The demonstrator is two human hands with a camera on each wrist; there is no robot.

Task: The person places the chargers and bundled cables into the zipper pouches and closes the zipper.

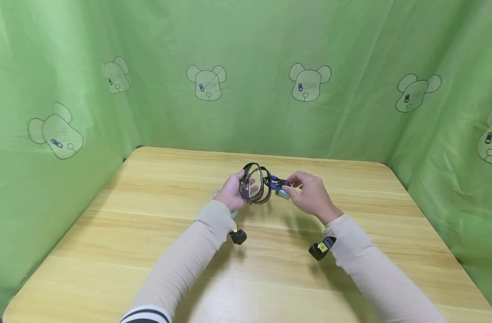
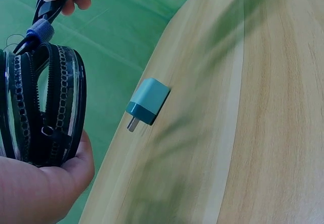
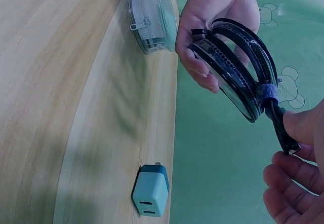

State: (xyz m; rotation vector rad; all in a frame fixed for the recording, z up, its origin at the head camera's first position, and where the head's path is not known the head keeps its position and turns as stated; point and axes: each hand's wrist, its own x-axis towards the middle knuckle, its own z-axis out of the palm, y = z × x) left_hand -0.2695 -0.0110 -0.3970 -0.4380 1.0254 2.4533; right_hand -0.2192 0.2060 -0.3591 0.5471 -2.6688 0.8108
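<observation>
My left hand (image 1: 230,193) grips a small round clear zip case (image 2: 63,97) with black edging, its thumb on one side and its fingers round the other. The case is unzipped, its two halves spread apart. From its mouth comes a folded black cable (image 3: 278,125), bound with a blue-purple strap (image 3: 266,93). My right hand (image 1: 312,197) pinches the end of this cable bundle between thumb and fingers, where a metal plug tip shows. Below the hands, a mint-green charger plug (image 2: 149,97) lies on the table with its prongs exposed.
Another round clear case (image 3: 152,19), with a white zip band, sits on the wooden table (image 1: 270,278) near my left hand, partly hidden by it in the head view. Green curtains (image 1: 254,121) with bear prints hang round the table's back and sides.
</observation>
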